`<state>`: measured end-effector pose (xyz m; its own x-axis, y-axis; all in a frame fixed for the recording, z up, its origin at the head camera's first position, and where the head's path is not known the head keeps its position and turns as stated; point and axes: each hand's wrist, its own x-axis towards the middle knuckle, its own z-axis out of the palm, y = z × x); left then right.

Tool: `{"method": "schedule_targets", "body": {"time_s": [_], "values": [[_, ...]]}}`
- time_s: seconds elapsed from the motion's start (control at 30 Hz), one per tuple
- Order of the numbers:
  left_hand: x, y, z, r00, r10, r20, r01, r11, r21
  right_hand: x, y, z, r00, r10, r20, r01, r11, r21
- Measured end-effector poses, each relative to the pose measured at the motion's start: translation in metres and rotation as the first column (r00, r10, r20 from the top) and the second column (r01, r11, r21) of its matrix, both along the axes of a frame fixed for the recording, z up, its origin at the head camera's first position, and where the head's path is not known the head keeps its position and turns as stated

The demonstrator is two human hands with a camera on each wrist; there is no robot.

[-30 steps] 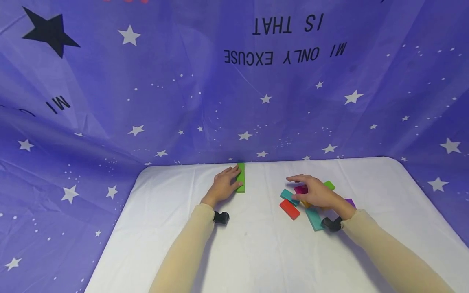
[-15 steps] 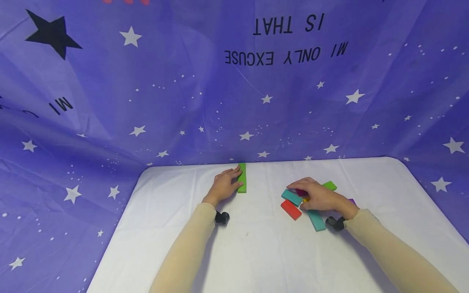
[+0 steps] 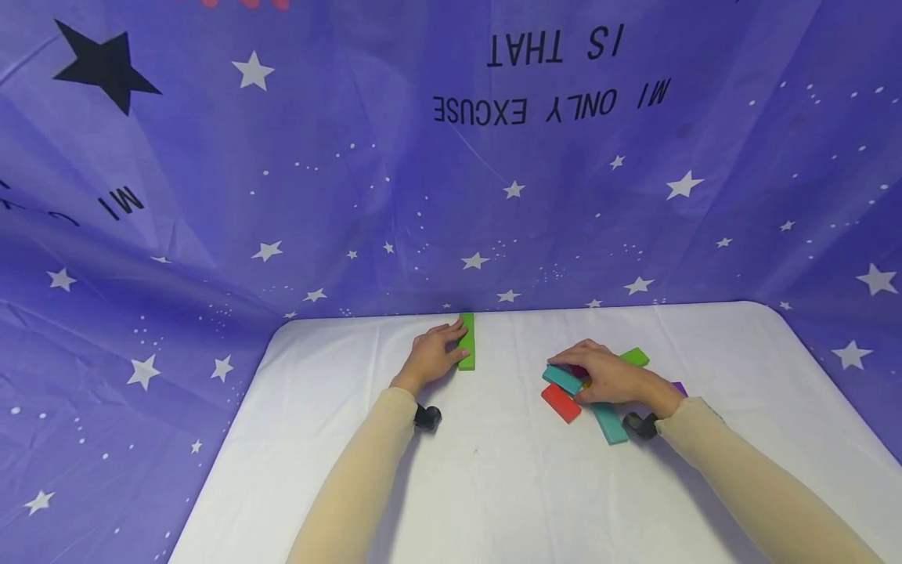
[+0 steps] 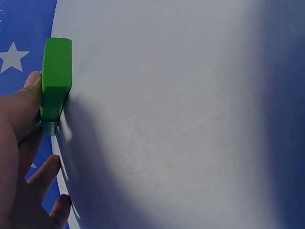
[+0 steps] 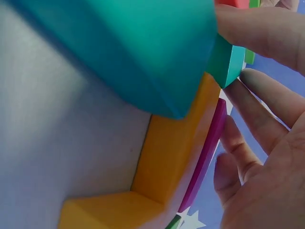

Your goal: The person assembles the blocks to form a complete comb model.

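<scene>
Mostly hidden under the right hand's grip (image 3: 611, 374): a magenta block (image 5: 205, 155) and an orange piece (image 5: 169, 152), with just a peek of each from above. Half tucked behind the same hand and wrist: a purple block (image 3: 679, 388) and a small green block (image 3: 636, 357). Too blurry and close in the right wrist view to see whole: the near teal block (image 3: 611, 424). Cut off at the bottom of the head view: the sleeves (image 3: 355, 478).

At the back of the white tabletop (image 3: 486, 470), a green strip (image 3: 468, 345); hard to say if one block or two end to end. Touching its side with the left hand's grip (image 3: 430, 358), loose and with fingers stretched out. Pinching the far teal block (image 3: 561, 379) with the other hand, thumb on one side and fingers on the other; cannot tell how tightly. Just beside that block, a red block (image 3: 561, 403).

Unlike one second ago, with a finger lifted over the pile, now fingertips down at the far teal block. Still in the same spot: left hand, green strip and red block.
</scene>
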<state>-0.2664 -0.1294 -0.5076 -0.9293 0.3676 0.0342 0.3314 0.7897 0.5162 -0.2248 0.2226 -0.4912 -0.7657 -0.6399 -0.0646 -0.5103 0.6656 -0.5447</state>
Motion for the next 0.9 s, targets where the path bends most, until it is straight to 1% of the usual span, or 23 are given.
{"method": "schedule_targets", "body": {"time_s": [0.27,0.4,0.57,0.7,0.9], "values": [[-0.003,-0.0023,-0.0015,1.0,0.015,-0.003,-0.015,1.0,-0.009,-0.0021,-0.0046,-0.0018,0.999,-0.036,-0.004,0.036,0.999,0.023],[-0.0025,-0.0021,-0.002,1.0,0.012,-0.007,-0.012,1.0,-0.008,-0.0025,-0.0055,-0.0026,0.999,-0.042,-0.006,0.042,0.999,0.031],[-0.0016,-0.0017,-0.0026,1.0,0.013,-0.001,-0.013,1.0,-0.004,-0.002,-0.0058,-0.0018,0.997,-0.078,-0.003,0.078,0.997,0.03],[-0.002,-0.0016,-0.0036,1.0,0.013,-0.006,-0.013,1.0,-0.006,-0.0016,-0.0054,0.0002,0.995,-0.101,0.0,0.101,0.995,0.012],[-0.0022,-0.0003,-0.0049,1.0,0.015,0.004,-0.015,1.0,-0.011,-0.0019,-0.0078,0.0033,0.993,-0.121,0.006,0.121,0.991,-0.06]]}}
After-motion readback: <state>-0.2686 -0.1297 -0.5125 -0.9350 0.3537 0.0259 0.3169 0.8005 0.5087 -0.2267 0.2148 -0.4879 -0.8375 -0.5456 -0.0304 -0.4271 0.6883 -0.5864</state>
